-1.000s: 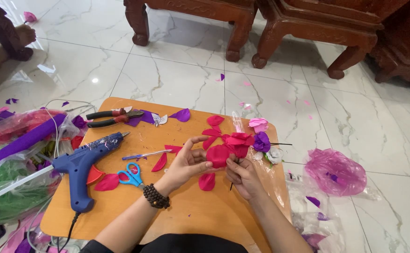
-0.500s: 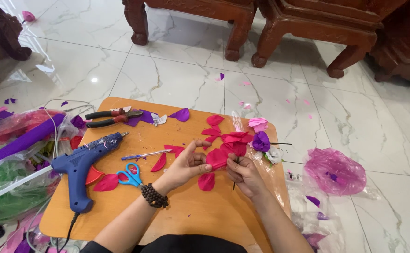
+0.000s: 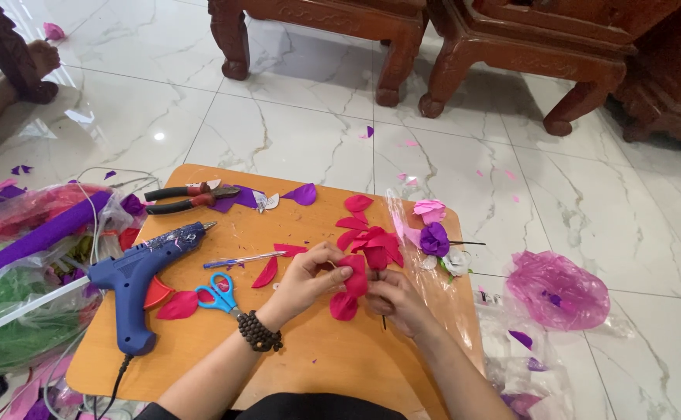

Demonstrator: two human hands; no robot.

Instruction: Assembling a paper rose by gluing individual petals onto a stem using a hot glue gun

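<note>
Low wooden table (image 3: 200,350) on a tiled floor (image 3: 294,132); work held near the middle of the table, a little toward the right edge.

Left hand (image 3: 305,280): grip closed on a red paper petal (image 3: 354,274), thumb and fingers pressing it against the flower. Right hand (image 3: 399,302): grip clenched around the thin dark stem (image 3: 384,321) just below the red paper flower (image 3: 371,243), holding it upright-ish above the table.

Progress, as judged: the flower already carries several red petals in a cluster; another is being fitted now. Loose red petals (image 3: 343,306) lie under the hands, with more toward the far edge and the left side, so petals seem left to attach. A finished purple flower (image 3: 434,238) and pink flower (image 3: 430,210) lie near the far right corner on clear wrap.

Surroundings: blue glue gun (image 3: 142,280) left of centre, nozzle toward the far edge, cord off the near edge. Blue-handled scissors (image 3: 217,292) just beside it, between gun and left hand. Pliers (image 3: 189,197) near the far left corner. Pen-like tool (image 3: 243,260) between pliers and hands.

Room: near half of the table is bare; the right edge is close to the right forearm; bags of material crowd the left edge.
</note>
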